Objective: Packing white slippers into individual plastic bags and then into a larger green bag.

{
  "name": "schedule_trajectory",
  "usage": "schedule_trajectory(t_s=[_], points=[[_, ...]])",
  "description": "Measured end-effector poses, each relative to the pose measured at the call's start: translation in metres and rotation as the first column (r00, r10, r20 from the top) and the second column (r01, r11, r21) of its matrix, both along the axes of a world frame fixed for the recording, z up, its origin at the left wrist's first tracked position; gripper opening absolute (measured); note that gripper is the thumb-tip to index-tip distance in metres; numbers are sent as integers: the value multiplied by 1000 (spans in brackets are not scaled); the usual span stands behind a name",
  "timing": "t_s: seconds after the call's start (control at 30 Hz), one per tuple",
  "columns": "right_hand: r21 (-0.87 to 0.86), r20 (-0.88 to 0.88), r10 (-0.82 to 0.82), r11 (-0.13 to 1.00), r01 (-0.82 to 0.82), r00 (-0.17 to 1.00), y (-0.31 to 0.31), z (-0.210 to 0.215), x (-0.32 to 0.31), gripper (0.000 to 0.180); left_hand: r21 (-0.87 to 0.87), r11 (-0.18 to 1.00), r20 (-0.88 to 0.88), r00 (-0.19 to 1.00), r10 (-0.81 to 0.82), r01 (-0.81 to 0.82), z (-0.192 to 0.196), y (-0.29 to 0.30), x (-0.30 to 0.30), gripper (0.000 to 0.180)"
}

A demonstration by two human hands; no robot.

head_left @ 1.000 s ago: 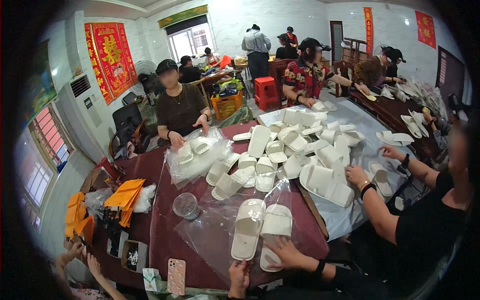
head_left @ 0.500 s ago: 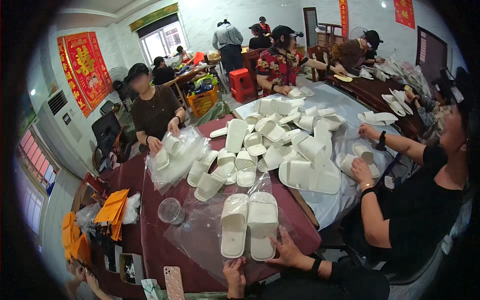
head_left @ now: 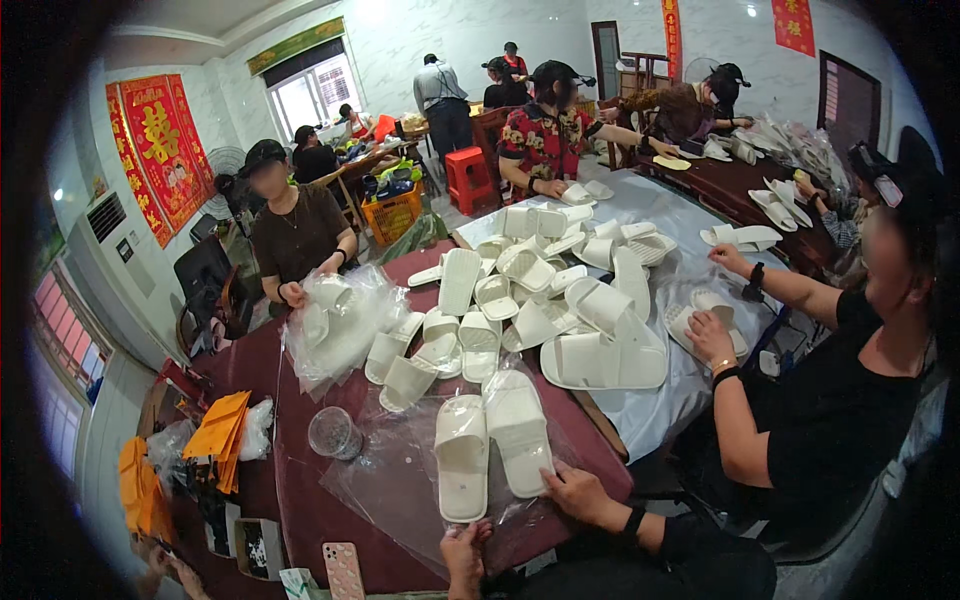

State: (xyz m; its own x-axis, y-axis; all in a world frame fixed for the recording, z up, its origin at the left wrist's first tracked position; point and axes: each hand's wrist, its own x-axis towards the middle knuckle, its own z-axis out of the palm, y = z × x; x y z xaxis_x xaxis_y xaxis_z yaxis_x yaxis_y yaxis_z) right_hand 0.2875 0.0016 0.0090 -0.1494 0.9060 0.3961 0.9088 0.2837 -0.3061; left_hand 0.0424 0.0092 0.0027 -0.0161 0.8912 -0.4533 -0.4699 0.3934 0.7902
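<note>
We start with edges: the maroon tabletop (head_left: 300, 465) has its near edge just in front of the body, and its right-hand corner lies just beyond the right forearm, so room is tight on that side. Left of the work, maroon surface stretches past the clear plastic cup (head_left: 335, 432) and the pink-cased phone (head_left: 342, 572), giving us the widest open room. Ahead, the heap of white slippers (head_left: 500, 305) comes close to the far ends of the pair, leaving a narrow gap. Orange packets (head_left: 220, 430) sit well apart at far left; the white sheet (head_left: 638, 415) borders the maroon at right, where a co-worker's hand (head_left: 710, 340) rests on another slipper. The pair is near the front of the tabletop: left slipper (head_left: 463, 480) closer to us, right slipper (head_left: 524, 445) beside it, slightly farther off and angled. Clear plastic (head_left: 375, 465) spreads about them; we can't tell whether they are in or on it. Grip: left hand (head_left: 466, 552) has curled fingers at the near end of the left slipper, but we can't tell whether it pinches slipper or film. Right hand (head_left: 580, 493) is nearly closed, gripping the right slipper by its near right edge.
</note>
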Motion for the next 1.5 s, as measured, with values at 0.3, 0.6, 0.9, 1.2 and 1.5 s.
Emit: schedule_trajectory(t_s=[0.3, 0.6, 0.9, 1.2, 1.5], points=[[-87, 161, -177, 977, 193, 971, 9, 40, -23, 45, 214, 961, -499, 865, -48, 176, -1, -11, 5, 16], [-137, -183, 220, 959, -247, 958, 13, 34, -62, 64, 196, 964, -361, 927, -101, 182, 15, -13, 6, 15], [171, 12, 147, 974, -147, 989, 3, 35, -66, 55, 207, 961, -274, 953, -125, 186, 11, -13, 5, 13], [76, 132, 168, 981, -179, 977, 2, 36, -78, 51, 189, 955, -343, 927, -154, 229, -10, -19, 0, 8], [147, 75, 209, 965, -219, 975, 3, 56, -73, 49, 231, 940, -313, 934, -174, 253, -2, -22, 0, 12]])
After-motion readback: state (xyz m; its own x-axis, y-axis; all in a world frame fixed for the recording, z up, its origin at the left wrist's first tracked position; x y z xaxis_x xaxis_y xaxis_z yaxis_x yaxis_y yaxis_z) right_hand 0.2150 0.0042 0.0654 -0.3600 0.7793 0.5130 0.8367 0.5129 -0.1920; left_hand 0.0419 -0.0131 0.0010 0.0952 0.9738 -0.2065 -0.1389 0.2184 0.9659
